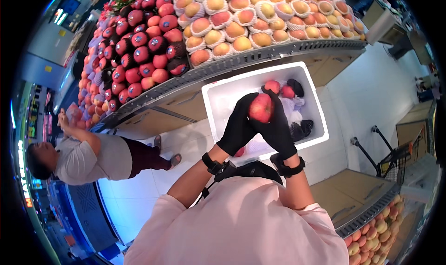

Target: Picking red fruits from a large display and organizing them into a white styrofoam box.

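A red apple (261,108) rests between my two black-gloved hands, above a white foam box (265,71). My left hand (241,122) cups its left side, while my right hand (279,125) holds it from the right. Inside the box, another red apple (272,86) shows just beyond my fingertips, and a smaller one (287,91) lies to its right. Black foam netting (302,129) and white foam netting (288,106) are bunched along the box's right side. Part of a red fruit (239,151) shows near the box's front left, partly hidden by my left wrist.
Beyond the box, a sloped display holds red apples (140,54) and peach-coloured fruit in white nets (234,29), behind a grey metal rail (244,58). A person (101,157) stands at the left. Rightward are a shopping cart (397,157) and another fruit stand (376,233).
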Motion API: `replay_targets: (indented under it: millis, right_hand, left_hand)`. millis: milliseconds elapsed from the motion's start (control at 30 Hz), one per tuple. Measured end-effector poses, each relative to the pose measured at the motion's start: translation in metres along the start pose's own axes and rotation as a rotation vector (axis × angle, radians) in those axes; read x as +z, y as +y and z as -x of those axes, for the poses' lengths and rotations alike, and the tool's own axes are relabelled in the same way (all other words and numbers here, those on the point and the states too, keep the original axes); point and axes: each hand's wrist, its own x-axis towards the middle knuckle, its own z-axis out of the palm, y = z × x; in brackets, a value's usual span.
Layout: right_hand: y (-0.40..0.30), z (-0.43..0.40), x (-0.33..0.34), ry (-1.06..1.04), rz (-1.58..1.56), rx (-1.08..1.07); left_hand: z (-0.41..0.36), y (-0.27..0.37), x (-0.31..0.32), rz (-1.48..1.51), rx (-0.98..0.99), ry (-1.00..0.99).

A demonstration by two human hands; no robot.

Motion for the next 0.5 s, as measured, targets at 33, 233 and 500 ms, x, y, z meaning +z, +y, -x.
replay_targets:
  millis: [33, 233, 500]
  right_hand:
    - [-0.005, 0.002, -0.010, -0.073, -0.083, -0.010]
    - [-0.022, 0.000, -0.026, -0.364, -0.367, 0.215]
    - [-0.025, -0.008, -0.008, -0.156, -0.177, 0.071]
  left_hand:
    - [0.001, 0.002, -0.002, 0.074, -0.069, -0.014]
    - [0.007, 0.015, -0.031, 0.310, -0.169, -0.089]
    - [0.008, 0.030, -0.037, 0.188, -0.258, -0.059]
